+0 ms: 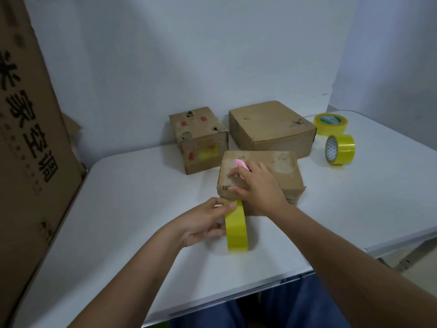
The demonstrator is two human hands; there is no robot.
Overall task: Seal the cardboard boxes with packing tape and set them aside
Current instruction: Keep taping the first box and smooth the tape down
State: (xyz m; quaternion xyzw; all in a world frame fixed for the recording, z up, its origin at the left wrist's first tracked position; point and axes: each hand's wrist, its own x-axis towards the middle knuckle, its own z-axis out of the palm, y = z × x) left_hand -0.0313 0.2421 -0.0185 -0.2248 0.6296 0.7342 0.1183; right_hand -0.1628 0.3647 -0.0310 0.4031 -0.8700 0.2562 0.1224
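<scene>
Yellow tape roll gripped by left hand; right hand clutching pink cutter, pressing box; slack risks wrinkled, crooked seal.

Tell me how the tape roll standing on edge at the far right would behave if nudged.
That roll stands on its rim on the smooth table, so it would probably roll away. Its hollow core suggests it is light, and a sideways push may tip it flat.
</scene>
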